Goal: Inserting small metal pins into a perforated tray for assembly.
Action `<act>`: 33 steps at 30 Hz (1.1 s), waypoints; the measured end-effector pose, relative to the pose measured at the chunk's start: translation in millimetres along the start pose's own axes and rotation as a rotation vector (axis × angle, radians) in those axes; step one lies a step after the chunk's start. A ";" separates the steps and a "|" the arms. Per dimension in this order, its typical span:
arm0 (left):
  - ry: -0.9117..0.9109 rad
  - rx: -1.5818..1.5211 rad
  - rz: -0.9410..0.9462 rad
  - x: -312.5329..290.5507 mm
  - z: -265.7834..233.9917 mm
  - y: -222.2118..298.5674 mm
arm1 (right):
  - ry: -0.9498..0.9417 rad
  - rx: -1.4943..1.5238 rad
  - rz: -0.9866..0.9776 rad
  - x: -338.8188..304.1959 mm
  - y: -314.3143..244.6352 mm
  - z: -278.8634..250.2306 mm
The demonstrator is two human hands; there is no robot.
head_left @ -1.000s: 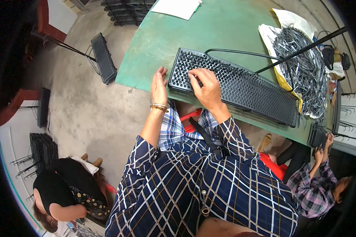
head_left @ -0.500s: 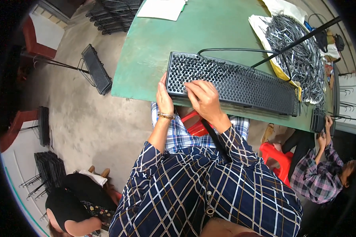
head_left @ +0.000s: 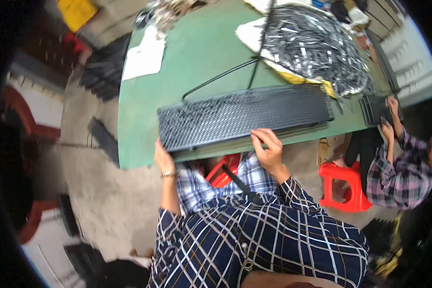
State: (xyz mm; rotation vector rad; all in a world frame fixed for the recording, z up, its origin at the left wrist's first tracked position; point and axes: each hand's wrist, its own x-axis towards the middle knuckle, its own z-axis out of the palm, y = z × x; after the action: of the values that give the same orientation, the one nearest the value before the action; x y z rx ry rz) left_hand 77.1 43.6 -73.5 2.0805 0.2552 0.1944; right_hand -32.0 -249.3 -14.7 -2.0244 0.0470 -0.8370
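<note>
A long black panel (head_left: pixel 245 117), its top covered in small round holes or studs, lies along the near edge of the green table. Thin black rods form a frame (head_left: pixel 221 76) rising from its far side. My left hand (head_left: pixel 164 156) grips the panel's left end, with the fingertips partly hidden by its edge. Close to the middle of the near rim is my right hand (head_left: pixel 270 150), its fingers curled and thumb and forefinger drawn together. Blur hides whether anything small is between them, or whether they touch the rim.
A heap of thin, shiny dark strips (head_left: pixel 317 48) lies on a white and yellow sack at the far right. White paper (head_left: pixel 145 60) rests on the green table (head_left: pixel 197 43) at left. At right, a person handles another black panel (head_left: pixel 372 109) beside a red stool (head_left: pixel 343 189).
The view has turned to the right. My right hand has drawn back from the panel's studded top to its near rim. The left hand stays at the left end.
</note>
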 end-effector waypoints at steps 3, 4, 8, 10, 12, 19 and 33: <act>0.022 -0.082 0.004 11.7 -20.0 -40.4 | 0.188 -0.025 0.028 13.1 12.1 -29.0; -0.019 -0.134 -0.034 14.0 -20.3 -36.9 | 0.254 -0.073 -0.002 17.8 23.7 -44.7; -0.113 -0.250 -0.017 47.3 -31.4 -12.3 | 0.423 -0.130 0.135 33.9 52.5 -88.1; -0.047 -0.216 -0.024 75.3 -34.4 13.6 | 0.470 -0.141 0.159 40.1 71.4 -100.0; -0.113 -0.159 0.119 99.4 -23.1 62.1 | 0.513 -0.121 0.214 46.8 83.8 -111.1; -0.569 0.043 0.523 155.5 81.8 206.6 | 0.414 -0.128 0.299 92.2 95.2 -143.0; -1.146 0.129 0.927 134.1 371.6 348.1 | 0.449 -0.260 0.352 107.5 117.3 -138.5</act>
State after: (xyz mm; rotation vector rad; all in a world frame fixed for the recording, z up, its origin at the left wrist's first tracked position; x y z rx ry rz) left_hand 331.8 -400.8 48.5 1.9542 -1.4052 -0.4848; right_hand 3.7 -456.5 2.3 -1.9411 0.7767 -1.0776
